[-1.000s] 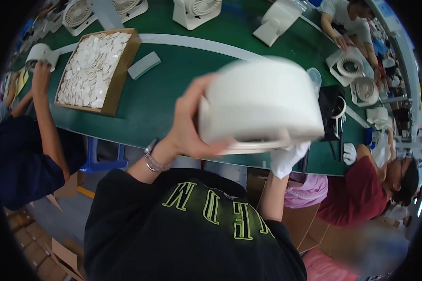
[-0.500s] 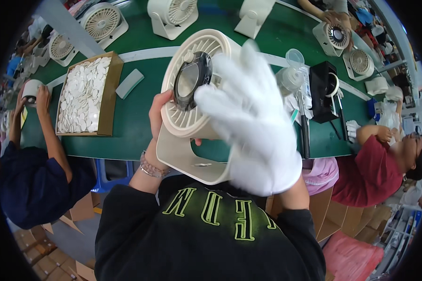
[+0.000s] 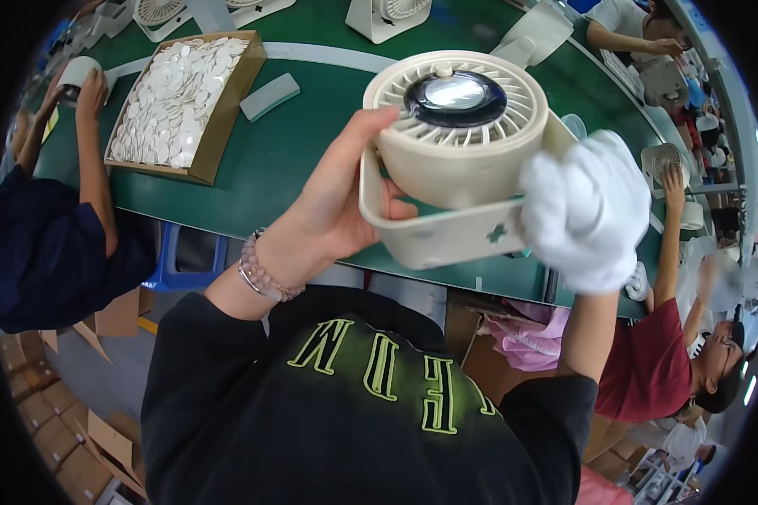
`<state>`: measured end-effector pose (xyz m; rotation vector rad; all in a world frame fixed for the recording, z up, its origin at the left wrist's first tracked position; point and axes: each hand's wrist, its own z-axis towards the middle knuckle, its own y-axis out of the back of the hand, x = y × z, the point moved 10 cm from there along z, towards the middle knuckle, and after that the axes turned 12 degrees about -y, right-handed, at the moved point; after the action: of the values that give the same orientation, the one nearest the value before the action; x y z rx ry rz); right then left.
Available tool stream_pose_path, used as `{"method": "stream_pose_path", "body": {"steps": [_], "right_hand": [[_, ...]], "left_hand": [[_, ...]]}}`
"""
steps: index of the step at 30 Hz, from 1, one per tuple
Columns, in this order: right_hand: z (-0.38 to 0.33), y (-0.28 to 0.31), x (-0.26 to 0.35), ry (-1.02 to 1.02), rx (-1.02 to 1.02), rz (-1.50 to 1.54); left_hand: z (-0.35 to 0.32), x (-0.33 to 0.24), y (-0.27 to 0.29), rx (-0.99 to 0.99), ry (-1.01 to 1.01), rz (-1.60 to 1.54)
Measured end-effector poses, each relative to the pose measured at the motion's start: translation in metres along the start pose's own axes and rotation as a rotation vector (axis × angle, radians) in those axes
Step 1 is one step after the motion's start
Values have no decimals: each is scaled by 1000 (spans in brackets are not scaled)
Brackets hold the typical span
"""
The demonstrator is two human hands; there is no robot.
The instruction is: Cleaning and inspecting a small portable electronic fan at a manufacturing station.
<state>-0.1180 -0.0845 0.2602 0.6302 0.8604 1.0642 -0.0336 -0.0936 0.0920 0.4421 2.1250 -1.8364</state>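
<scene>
A cream desk fan [image 3: 459,168] is raised over the table, its grille tilted upward. In the grille's centre sits a glossy dark disc [image 3: 455,97] with a shiny pale middle. My bare left hand [image 3: 337,189] grips the fan from the left, thumb on the grille rim and fingers inside the U-shaped stand [image 3: 446,240]. A cross-shaped hole shows in the stand's base. On the right, my white-gloved right hand [image 3: 585,210] is curled at the stand's other side, slightly blurred; its fingertips are partly hidden.
An open cardboard box [image 3: 232,109] of white discs stands on the green table [image 3: 320,109] at the left, beside a pale block [image 3: 269,97]. Other fans [image 3: 387,18] stand farther back. Co-workers sit both sides; the left one's hands hold a white fan part [image 3: 77,71].
The fan has moved right and tipped so its grille faces up. My right hand has left the grille's front for the stand's right side. The view has shifted.
</scene>
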Motion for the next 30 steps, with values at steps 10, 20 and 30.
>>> {"method": "stream_pose_path", "body": {"steps": [10,20,30], "right_hand": [[-106,-21,-122,-1319,-594,966],[-34,-45,-50,-916,-173,688],[-53,-12,-59,-1076,-573,900]], "left_hand": [[-8,-82,-6,216,-1175,1119],[-14,-83,-17,302,-1223,1236],[-48,-93,-80,251,-1443,1616]]}}
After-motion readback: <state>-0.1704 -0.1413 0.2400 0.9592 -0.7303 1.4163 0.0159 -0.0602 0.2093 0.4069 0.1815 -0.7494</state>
